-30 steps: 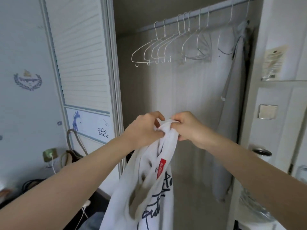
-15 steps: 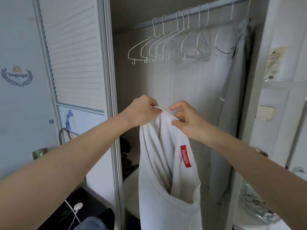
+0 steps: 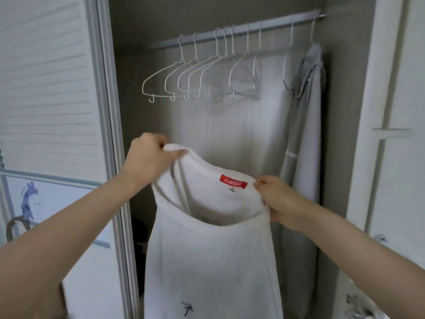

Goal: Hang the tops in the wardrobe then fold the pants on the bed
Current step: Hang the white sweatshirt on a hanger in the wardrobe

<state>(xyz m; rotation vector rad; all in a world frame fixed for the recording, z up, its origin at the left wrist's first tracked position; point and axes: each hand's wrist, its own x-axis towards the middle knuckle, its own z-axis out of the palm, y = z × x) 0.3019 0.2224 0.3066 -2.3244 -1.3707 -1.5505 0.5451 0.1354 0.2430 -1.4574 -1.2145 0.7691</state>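
Nearest the camera, a white top (image 3: 207,261) is hanging in front of the open wardrobe (image 3: 230,139), held up by both hands with its neck opening facing us. The left hand (image 3: 147,157) is gripping the collar at about ten o'clock of the neckline, fingers curled over the rim and thumb pressing along it. The right hand (image 3: 276,199) is pinching the collar at about three o'clock, fingers closed on the fabric, sitting lower than the left. A red label (image 3: 233,181) is showing inside the back of the neck, at twelve o'clock of the opening. Dark print (image 3: 187,308) is peeking out low on the front.

Farther back, a row of white wire hangers (image 3: 197,74) is hanging bare on the rail (image 3: 241,27), up at twelve o'clock from the top. At two o'clock, a grey garment (image 3: 308,125) is hanging from the rail's right end. At nine o'clock, the slatted sliding door (image 3: 46,88) is standing beside the opening.
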